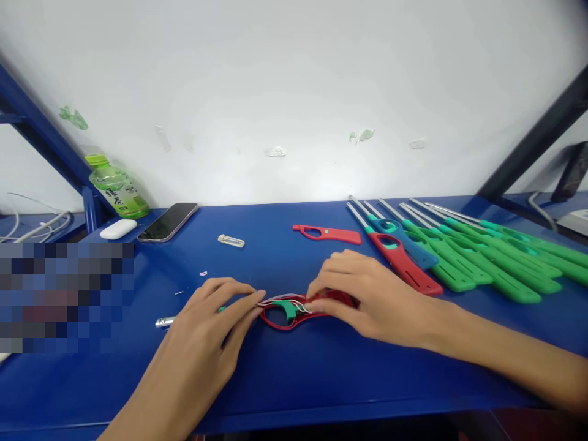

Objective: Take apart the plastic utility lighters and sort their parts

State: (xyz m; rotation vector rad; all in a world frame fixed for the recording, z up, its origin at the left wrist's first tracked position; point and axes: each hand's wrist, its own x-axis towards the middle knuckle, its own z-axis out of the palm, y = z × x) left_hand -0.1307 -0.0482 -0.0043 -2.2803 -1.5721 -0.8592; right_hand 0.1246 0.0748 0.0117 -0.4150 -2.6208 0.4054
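An opened red utility lighter (285,327) lies flat on the blue table, its casing showing a green trigger (288,309) and thin white wires inside. My left hand (214,324) is closed at its front end, thumb and fingers pinching by the wires. A metal tube end (164,321) sticks out to the left beneath that hand. Fingers of my right hand (362,294) are bent and pinched over the handle part, close to the wires; the fingertips partly cover what they touch. Beyond the hands lies a separate red casing half (340,236).
Finished-looking lighters lie at right: one red (408,263), one blue (420,248) and several green (496,269). A clear plastic piece (231,241), a phone (169,222), a white case (118,229) and a green bottle (120,190) lie toward the back left, before the white wall (294,92).
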